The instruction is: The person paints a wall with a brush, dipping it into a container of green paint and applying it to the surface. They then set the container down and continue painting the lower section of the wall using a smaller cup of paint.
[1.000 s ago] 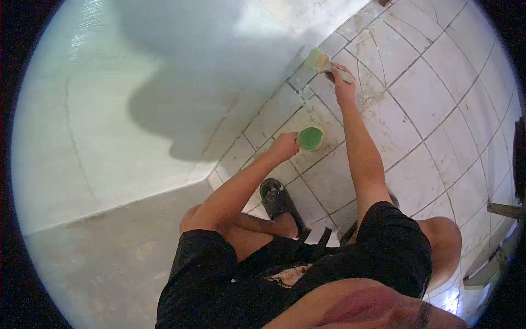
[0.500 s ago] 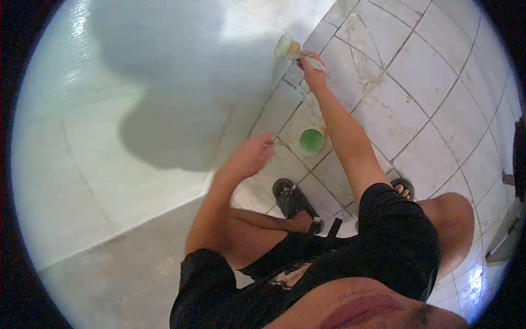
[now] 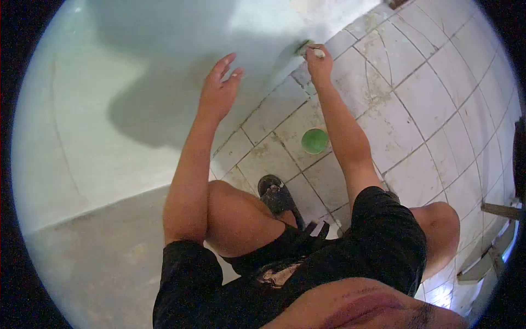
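Note:
My right hand (image 3: 320,66) is closed around the pale handle of a paintbrush (image 3: 304,48). The bristles are at the foot of the pale green wall (image 3: 159,66), close to where it meets the tiled floor. My left hand (image 3: 219,90) is raised in front of the wall, thumb and fingers apart, with nothing in it. A small round tub of green paint (image 3: 314,141) stands on the tiles below my right forearm.
White floor tiles (image 3: 416,126) with dark joints and dirty smears stretch to the right. A bare grey strip (image 3: 104,252) runs under the wall at lower left. My sandalled foot (image 3: 276,194) rests near the tub. Wooden pieces (image 3: 501,211) stand at the right edge.
My left hand has moved up and forward from near my knee to the wall, its fingers spreading. The brush has shifted slightly right along the wall's foot, still in my right hand.

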`<state>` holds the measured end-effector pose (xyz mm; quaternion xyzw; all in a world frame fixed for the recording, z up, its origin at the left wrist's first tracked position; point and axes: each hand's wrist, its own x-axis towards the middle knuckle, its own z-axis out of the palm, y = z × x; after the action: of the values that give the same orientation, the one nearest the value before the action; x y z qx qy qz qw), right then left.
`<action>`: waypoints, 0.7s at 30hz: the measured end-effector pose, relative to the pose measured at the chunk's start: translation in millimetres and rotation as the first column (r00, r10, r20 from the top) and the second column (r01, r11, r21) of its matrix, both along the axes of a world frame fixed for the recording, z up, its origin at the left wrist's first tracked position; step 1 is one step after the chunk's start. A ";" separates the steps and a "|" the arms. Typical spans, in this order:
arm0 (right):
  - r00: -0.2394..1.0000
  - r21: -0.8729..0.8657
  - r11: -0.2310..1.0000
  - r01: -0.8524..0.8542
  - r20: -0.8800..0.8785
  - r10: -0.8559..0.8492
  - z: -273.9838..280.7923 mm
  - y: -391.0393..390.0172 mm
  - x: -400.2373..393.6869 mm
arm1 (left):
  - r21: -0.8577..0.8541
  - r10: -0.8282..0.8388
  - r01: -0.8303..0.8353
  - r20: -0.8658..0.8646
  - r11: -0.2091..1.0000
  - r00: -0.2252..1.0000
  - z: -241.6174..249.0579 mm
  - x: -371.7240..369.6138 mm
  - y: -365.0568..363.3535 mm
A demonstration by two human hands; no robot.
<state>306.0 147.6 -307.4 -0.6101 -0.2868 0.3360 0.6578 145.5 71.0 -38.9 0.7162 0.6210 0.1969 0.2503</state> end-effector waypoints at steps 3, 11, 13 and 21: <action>0.805 0.261 0.965 -0.035 -0.565 0.182 36.1 -14.9 11.0 | 0.015 -0.040 0.038 0.145 0.999 0.989 -2.4 12.6 4.4; 0.877 0.396 0.918 -0.032 -0.429 0.216 -42.0 -16.9 9.4 | -0.101 -0.015 0.039 0.227 0.994 0.974 3.0 14.0 -7.1; 0.964 0.346 0.938 -0.039 -0.234 0.127 -71.5 -17.1 12.8 | -0.096 -0.010 0.029 0.191 0.995 0.981 6.0 9.0 -10.1; 0.976 0.217 0.976 -0.037 -0.202 0.082 -93.5 -17.8 8.3 | -0.226 -0.043 0.044 0.009 0.973 0.999 -1.2 -5.4 -16.4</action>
<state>314.3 129.8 -400.9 -0.4888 -0.2680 0.3855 0.7353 140.1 54.6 -40.2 0.6962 0.6229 0.1211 0.3357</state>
